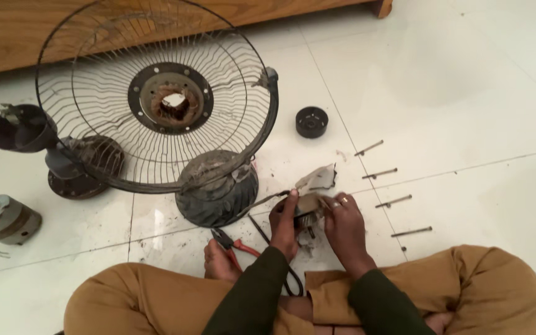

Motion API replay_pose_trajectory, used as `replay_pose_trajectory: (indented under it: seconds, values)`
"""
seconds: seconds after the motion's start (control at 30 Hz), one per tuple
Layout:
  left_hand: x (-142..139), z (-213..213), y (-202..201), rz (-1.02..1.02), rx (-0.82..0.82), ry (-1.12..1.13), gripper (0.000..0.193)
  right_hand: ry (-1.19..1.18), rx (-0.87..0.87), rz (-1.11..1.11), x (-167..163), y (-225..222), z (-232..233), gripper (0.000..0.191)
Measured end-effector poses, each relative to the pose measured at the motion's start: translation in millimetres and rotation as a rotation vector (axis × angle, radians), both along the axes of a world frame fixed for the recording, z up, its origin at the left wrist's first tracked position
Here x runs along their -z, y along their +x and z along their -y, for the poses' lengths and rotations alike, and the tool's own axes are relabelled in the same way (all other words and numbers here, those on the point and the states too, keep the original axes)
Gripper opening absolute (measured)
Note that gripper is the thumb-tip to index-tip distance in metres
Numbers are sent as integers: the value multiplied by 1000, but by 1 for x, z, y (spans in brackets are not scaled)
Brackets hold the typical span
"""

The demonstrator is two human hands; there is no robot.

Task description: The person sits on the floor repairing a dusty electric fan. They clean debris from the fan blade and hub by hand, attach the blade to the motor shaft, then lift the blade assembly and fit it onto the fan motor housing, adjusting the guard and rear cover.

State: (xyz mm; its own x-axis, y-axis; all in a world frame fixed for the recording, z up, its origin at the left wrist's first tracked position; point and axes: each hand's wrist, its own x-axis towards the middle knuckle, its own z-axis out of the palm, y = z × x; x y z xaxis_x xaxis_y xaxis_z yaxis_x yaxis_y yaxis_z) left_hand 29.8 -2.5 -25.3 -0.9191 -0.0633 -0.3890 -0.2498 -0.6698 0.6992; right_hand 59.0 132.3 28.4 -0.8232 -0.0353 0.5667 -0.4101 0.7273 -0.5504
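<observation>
Seen from your head camera, you sit cross-legged on the white tiled floor [454,93] with a dismantled fan spread before you. Your left hand [284,222] and right hand [342,226] meet over a small dusty grey metal fan part [308,211], held just above the floor in front of your knees; the fingers of both hands are closed around it, the left thumb pressed along its side, a ring showing on the right hand. The part looks grimy, with a torn pale scrap [317,178] standing up behind it and a thin wire running off to the left. Much of the strip-down appears done: the round dark wire fan guard [156,99] lies tilted with its hub open and coppery windings showing, a dusty domed grey motor cover [217,187] sits under its rim, four long metal screws [394,201] lie in a row on your right, and a small black round cap [311,121] rests apart beyond them. Red-handled pliers [234,243] lie by your left foot. A cylindrical grey motor [4,217] stands well off at the left. Nothing looks reassembled yet.
</observation>
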Motion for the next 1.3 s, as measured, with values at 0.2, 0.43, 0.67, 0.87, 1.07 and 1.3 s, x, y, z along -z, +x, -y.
replay_pose_trajectory:
  seconds: [0.2,0.43,0.67,0.87,1.07,1.3]
  values:
    - [-2,2,1,-6,10,39,47,-80,-90,-91,0,2,1,27]
    - [-1,2,1,21,51,9,46,-102,-29,-37,-1,1,4,28]
    - [5,0,1,-42,17,-30,44,-18,52,15,-2,0,5,30]
    - [10,-1,-2,46,-4,-43,42,-90,-73,-111,3,-1,3,18]
    - [3,0,1,-15,22,-22,46,-106,5,-54,3,-1,3,24]
    - [-1,0,1,48,23,-66,47,-6,20,-66,-6,3,6,28]
